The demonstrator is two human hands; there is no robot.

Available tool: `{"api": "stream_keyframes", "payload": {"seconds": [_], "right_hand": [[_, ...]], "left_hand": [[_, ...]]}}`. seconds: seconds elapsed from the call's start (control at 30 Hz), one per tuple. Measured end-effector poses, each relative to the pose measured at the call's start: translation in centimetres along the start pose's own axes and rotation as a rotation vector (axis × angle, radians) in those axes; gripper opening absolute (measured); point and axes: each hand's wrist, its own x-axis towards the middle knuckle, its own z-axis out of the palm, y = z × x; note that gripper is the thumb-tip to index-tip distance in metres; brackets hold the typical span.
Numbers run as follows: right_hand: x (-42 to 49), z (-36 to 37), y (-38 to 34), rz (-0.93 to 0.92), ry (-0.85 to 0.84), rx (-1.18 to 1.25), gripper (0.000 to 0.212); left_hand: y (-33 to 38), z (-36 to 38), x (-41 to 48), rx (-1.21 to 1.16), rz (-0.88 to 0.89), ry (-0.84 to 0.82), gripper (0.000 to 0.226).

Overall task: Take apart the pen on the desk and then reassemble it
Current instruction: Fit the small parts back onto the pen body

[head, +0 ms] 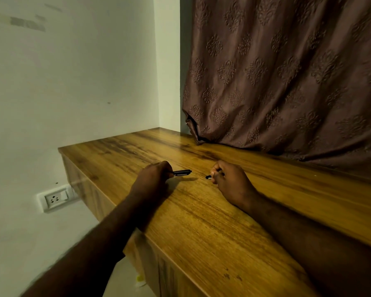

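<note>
A: Black plastic, two pieces. Longer pen barrel [182,172] has a clip along its side and sticks out to the right from the left hand [156,175], just above the wooden desk [201,221].

B: Grip on it?

A: Left fingers curled closed around its rear end. Right hand [229,181] rests on the desk, fingertips pinched on the second, shorter pen piece [208,177]; only its dark tip shows, pointing left.

B: Do the pieces touch?

A: No. Near each other, ends facing, with a gap of bare desk between.

B: Count?

A: Two pen pieces, two hands, one desk. Background: one brown patterned curtain [287,71], one white wall socket [55,198]. Small parts inside the right fist, cannot tell.
</note>
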Motion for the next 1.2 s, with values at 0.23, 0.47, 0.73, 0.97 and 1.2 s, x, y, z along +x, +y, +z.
{"api": "stream_keyframes", "payload": {"seconds": [0.23,0.47,0.73,0.97,1.2], "right_hand": [[0.2,-1.4,0.9,-0.029,-0.056,0.011,0.016],[0.0,-1.5,1.0,-0.056,-0.068,-0.019,0.014],[0.0,-1.4,1.2,-0.063,-0.068,-0.034,0.016],[0.1,-1.3,1.3,-0.088,-0.073,-0.054,0.014],[0.1,-1.3,1.3,-0.104,-0.073,-0.086,0.014]], "left_hand": [[0.3,-0.2,-0.2,-0.027,-0.011,0.025,0.021],[0.5,-0.5,-0.3,-0.024,0.015,0.024,0.021],[1.0,-1.0,-0.5,-0.038,0.032,0.022,0.023],[1.4,-1.2,-0.7,-0.017,0.035,0.0,0.023],[1.2,-1.2,-0.6,-0.025,0.04,0.005,0.023]]}}
